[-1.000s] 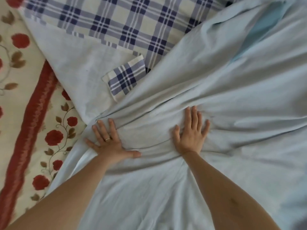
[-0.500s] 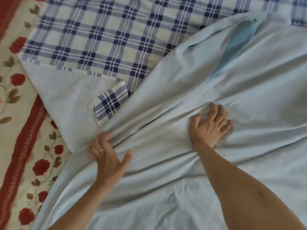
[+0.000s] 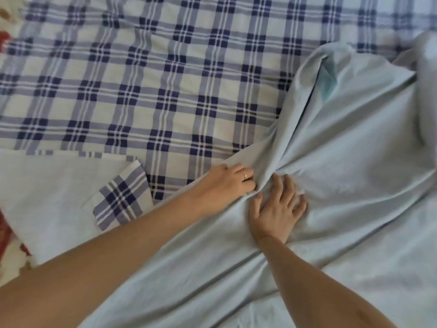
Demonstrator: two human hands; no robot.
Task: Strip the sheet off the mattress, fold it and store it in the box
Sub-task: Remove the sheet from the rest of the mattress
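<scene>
My left hand is pinching the gathered edge of the pale blue crumpled cotton sheet, fingers curled into its fold. My right hand is pressing just beside it, fingers spread. Beyond that edge the blue-and-white checked cloth is lying bare.

Checked bedcover under blue sheet (crumpled)

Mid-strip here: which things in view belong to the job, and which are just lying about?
Job: blue sheet; left hand, gripping its fold; right hand, resting on it.
Lying about: plaid cloth; floral cover.
No box in view.
</scene>
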